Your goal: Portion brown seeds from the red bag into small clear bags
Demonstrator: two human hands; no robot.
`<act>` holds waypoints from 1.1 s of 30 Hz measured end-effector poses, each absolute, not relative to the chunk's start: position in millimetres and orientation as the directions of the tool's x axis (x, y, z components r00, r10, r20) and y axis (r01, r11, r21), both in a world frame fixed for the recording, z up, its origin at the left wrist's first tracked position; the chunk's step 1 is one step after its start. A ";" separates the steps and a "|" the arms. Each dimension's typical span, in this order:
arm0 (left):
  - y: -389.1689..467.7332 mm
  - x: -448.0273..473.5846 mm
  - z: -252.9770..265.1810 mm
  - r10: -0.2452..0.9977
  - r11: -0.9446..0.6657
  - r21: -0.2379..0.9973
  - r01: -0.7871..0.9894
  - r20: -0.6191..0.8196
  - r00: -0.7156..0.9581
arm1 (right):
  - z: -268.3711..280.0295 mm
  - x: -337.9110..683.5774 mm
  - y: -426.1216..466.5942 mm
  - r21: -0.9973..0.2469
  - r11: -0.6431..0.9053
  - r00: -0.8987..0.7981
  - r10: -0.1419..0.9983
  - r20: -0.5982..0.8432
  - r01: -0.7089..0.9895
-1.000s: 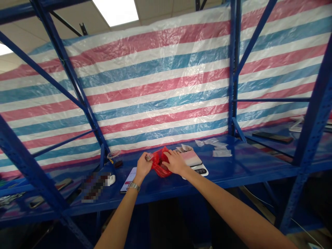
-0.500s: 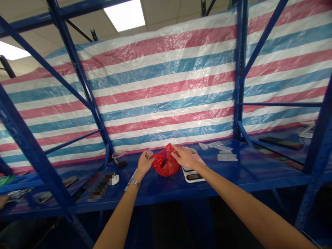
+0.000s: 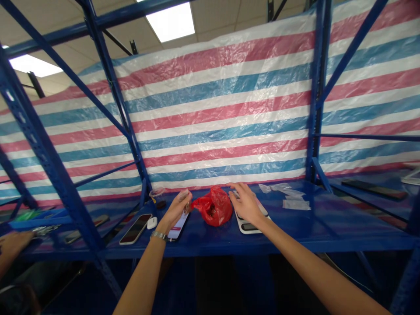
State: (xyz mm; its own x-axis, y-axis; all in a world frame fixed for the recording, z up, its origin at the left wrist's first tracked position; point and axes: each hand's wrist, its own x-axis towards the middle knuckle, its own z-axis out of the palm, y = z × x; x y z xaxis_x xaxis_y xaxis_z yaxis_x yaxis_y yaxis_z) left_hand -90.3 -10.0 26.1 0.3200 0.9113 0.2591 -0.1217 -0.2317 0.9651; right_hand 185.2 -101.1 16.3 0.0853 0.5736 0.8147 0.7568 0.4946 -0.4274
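Left hand [image 3: 176, 209] pinches a small clear packet [image 3: 185, 195] at fingertips, above a phone [image 3: 177, 224] on the blue shelf [image 3: 295, 223]. Red bag [image 3: 214, 210] sits at 3 o'clock of it, between both hands, touching neither. Right hand [image 3: 246, 204] spread flat over the white scale [image 3: 251, 221], at 3 o'clock of the bag.

Ahead of you a striped tarp [image 3: 213, 109] backs the blue shelf [image 3: 295, 227]; a phone [image 3: 135, 229] lies left, clear bags [image 3: 288, 197] right.
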 end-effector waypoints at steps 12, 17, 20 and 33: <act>-83.2 2.8 56.5 0.772 0.003 0.955 -0.297 0.186 0.608 | 79.5 173.1 -140.2 -0.361 0.658 -0.232 0.637 0.735 0.661; -89.5 36.3 37.6 0.700 -0.037 0.945 -0.324 0.256 0.667 | 72.0 207.1 -136.1 -0.538 0.508 -0.119 0.792 0.599 0.673; -89.7 46.1 22.9 0.643 -0.122 0.955 -0.271 0.284 0.711 | 66.5 221.7 -137.2 -0.573 0.465 -0.064 0.811 0.582 0.675; -101.7 3.8 -29.3 0.621 -0.767 0.554 0.325 0.767 0.158 | -4.8 306.6 -64.6 -0.668 0.211 0.242 0.820 0.518 0.714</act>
State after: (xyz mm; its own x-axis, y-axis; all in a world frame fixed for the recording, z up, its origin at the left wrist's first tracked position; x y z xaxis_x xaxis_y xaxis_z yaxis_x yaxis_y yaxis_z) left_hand 3.8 -101.7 -29.3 0.1576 0.6215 0.7674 0.3248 -0.7665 0.5540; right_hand 306.6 -64.6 -4.8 0.2423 0.8202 0.5183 0.7140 0.2109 -0.6676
